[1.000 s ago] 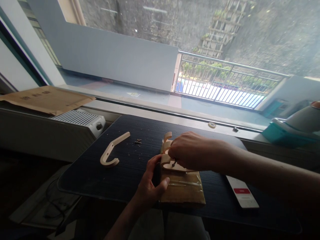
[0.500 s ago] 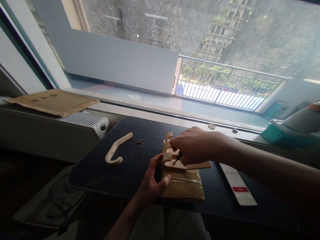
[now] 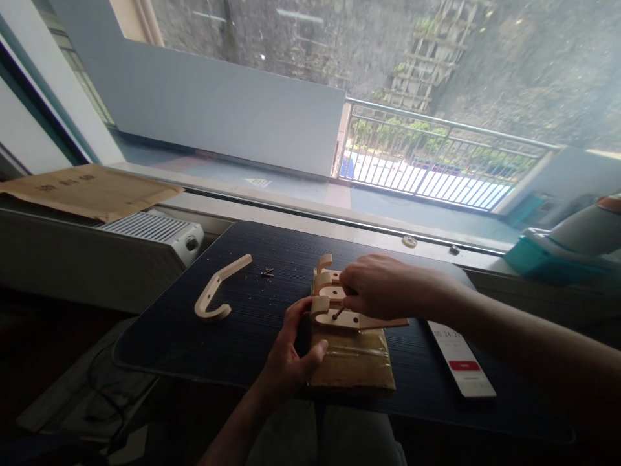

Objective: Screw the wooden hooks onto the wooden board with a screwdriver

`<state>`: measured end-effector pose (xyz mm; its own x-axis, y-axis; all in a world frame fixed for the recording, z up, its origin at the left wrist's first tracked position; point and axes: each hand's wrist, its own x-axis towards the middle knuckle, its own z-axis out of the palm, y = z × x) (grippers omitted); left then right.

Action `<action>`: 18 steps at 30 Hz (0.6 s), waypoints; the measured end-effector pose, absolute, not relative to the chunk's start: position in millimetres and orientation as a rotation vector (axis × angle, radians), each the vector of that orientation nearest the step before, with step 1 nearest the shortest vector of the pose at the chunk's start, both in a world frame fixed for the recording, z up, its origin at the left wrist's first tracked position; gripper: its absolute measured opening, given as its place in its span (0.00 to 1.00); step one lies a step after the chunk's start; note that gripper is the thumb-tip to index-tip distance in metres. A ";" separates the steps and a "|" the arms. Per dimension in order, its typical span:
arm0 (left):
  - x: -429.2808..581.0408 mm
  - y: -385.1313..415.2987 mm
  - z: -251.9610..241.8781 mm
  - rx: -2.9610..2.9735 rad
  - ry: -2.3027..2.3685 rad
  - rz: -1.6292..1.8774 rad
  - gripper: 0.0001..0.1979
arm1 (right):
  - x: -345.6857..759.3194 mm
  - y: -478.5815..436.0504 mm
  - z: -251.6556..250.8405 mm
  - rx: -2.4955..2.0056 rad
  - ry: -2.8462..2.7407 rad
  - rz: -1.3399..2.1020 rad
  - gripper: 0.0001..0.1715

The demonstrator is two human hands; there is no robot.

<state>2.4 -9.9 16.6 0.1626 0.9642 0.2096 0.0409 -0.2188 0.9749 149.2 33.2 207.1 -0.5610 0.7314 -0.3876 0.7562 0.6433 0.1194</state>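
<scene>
A cardboard block (image 3: 350,364) wrapped in clear tape lies on the dark table (image 3: 204,336). My left hand (image 3: 291,353) grips its left edge, thumb on top. Several pale wooden hooks (image 3: 334,304) rest on the block. My right hand (image 3: 383,285) is closed above them, pinching a small dark tool (image 3: 338,314) whose tip touches the nearest hook. Further left a loose wooden hook (image 3: 218,291) lies on the table, with small screws (image 3: 268,272) beside it.
A phone (image 3: 460,366) with a lit screen lies right of the block. A white radiator (image 3: 155,233) with brown cardboard (image 3: 82,189) on it stands at the left. A teal and grey object (image 3: 557,252) sits on the sill at right.
My right hand has shifted slightly over the hooks, and the dark tool's tip now rests on the nearest hook. My left hand keeps its grip on the block.
</scene>
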 end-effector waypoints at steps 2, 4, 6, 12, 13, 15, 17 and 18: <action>2.2 -9.6 15.4 1.491 1.018 1.210 0.30 | 144.3 31.6 210.9 1.192 2.440 -0.050 0.13; 2.0 -9.2 13.8 1.503 1.010 1.208 0.30 | 138.2 29.8 216.5 1.172 2.420 -0.021 0.12; 1.8 -8.9 12.6 1.509 1.003 1.213 0.30 | 134.2 28.3 222.2 1.127 2.406 -0.029 0.11; 1.6 -9.4 15.4 1.497 0.997 1.211 0.30 | 138.1 24.6 228.1 1.048 2.453 -0.058 0.09; 1.8 -9.6 16.2 1.493 1.004 1.215 0.29 | 138.7 24.4 227.0 1.036 2.465 -0.063 0.09; 2.2 -10.1 17.3 1.486 1.014 1.213 0.29 | 138.9 24.7 222.9 1.016 2.486 -0.067 0.09; 2.5 -10.5 17.7 1.478 1.022 1.203 0.29 | 138.6 25.8 217.0 1.012 2.515 -0.056 0.08; 2.7 -10.7 17.7 1.473 1.027 1.198 0.30 | 138.6 26.5 213.8 1.024 2.535 -0.051 0.08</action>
